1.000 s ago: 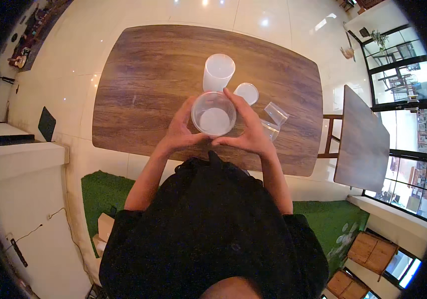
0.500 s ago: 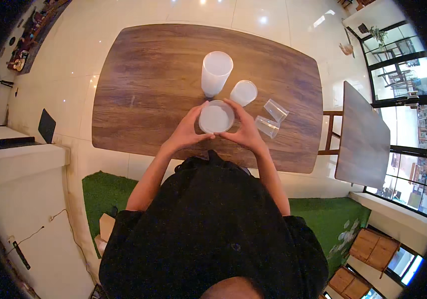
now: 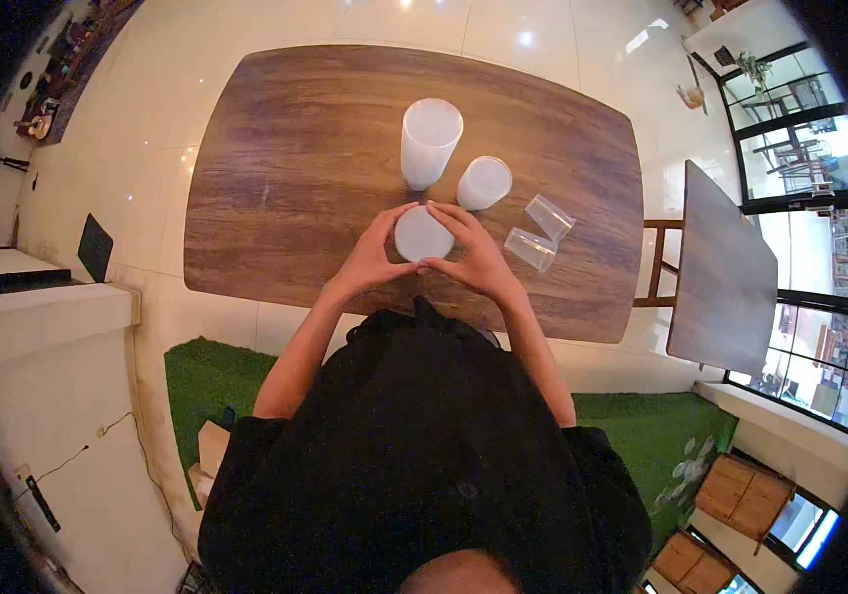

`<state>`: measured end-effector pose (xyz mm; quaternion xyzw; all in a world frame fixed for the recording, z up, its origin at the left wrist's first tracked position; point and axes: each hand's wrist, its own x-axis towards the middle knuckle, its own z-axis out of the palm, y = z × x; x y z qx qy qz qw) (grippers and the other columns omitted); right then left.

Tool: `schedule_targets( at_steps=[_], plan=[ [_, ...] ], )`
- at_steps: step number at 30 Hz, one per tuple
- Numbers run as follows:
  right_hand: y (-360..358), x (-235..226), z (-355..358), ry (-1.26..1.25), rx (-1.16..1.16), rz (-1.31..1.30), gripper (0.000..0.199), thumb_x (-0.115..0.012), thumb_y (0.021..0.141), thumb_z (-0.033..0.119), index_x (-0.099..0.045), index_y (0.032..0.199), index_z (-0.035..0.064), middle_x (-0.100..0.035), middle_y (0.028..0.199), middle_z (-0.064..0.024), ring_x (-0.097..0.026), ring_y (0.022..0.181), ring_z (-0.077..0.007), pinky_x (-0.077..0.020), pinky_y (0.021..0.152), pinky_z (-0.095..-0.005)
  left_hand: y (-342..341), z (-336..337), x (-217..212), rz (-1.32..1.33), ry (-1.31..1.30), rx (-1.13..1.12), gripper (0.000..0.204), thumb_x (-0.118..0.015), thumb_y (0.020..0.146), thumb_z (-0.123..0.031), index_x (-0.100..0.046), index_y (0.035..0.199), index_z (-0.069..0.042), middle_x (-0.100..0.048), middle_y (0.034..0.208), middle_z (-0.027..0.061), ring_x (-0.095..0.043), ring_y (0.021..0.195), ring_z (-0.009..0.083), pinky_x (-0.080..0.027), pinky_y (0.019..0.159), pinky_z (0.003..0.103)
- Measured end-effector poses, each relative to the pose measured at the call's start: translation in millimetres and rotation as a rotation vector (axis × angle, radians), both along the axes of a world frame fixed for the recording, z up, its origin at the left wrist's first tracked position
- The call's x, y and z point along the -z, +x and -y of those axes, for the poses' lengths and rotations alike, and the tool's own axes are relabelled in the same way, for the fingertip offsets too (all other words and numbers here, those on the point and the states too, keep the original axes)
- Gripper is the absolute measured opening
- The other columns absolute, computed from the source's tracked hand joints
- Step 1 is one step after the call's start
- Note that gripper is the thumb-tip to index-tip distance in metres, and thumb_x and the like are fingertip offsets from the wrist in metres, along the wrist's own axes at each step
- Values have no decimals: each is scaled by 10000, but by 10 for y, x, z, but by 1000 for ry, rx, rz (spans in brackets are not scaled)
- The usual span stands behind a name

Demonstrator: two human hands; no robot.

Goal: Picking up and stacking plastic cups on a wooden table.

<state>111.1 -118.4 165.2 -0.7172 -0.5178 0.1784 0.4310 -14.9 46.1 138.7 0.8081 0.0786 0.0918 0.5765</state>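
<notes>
Standing on the surface [image 3: 295, 148] in the head view is one tall white cylinder [image 3: 430, 147], its base unclear. Nearer the person than the cylinder is one round white container [image 3: 424, 236], its sides hidden. Right of the cylinder are one shorter white cup [image 3: 485, 184] and two clear cups [image 3: 531, 249] lying on their sides. Left hand [image 3: 368, 261] and right hand [image 3: 478, 259], half spread, encircle the container between fingers and thumbs.

The tabletop [image 3: 295, 168] is brown, with darker wood grain. The round container [image 3: 424, 235], the tall vessel [image 3: 430, 144] and the shorter vessel [image 3: 485, 185] are whitish. Two tumblers [image 3: 550, 217] are colourless. The shirt [image 3: 424, 426] is black, the mat [image 3: 211, 381] green.
</notes>
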Motion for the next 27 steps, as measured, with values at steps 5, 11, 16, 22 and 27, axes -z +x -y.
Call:
schedule_targets(
  at_steps=[5, 11, 16, 22, 27],
  plan=[
    [-16, 44, -7, 32, 36, 36, 716, -781, 696, 170, -453, 1326, 78, -456, 1339, -118, -448, 1220, -274, -365, 1027, -371, 29, -11, 21, -41, 23, 4, 848, -827, 638, -185, -380, 1356, -123, -430, 1314, 114, -431, 1228, 249, -385, 1018, 369],
    [207, 663, 414, 369, 847, -333, 413, -711, 766, 134, -545, 1131, 35, -541, 1108, -121, -516, 1029, -226, -424, 881, -354, -18, 9, -119, -108, 145, -23, 876, -837, 613, -182, -380, 1359, -125, -431, 1314, 107, -429, 1229, 248, -388, 1018, 378],
    [733, 2036, 1353, 203, 1527, -143, 389, -706, 772, 174, -551, 1100, 34, -569, 1039, -130, -535, 966, -234, -431, 837, -355, 39, 42, -215, -131, 60, -8, 888, -842, 609, -212, -379, 1362, -126, -431, 1313, 108, -434, 1224, 242, -388, 1019, 379],
    [682, 2416, 1651, -237, 1361, -226, 316, -671, 804, 204, -606, 1040, 4, -633, 981, -148, -585, 914, -245, -449, 831, -344, 16, 13, -119, -125, 80, -19, 892, -849, 603, -232, -386, 1354, -104, -431, 1311, 113, -438, 1214, 247, -388, 1011, 376],
    [533, 2135, 1667, -25, 1192, -287, 184, -594, 870, 163, -653, 943, 4, -637, 822, -83, -580, 838, -152, -440, 797, -277, 24, 29, -61, -79, 90, -25, 910, -859, 594, -272, -386, 1351, -99, -429, 1314, 110, -432, 1215, 259, -374, 1020, 381]
  ],
)
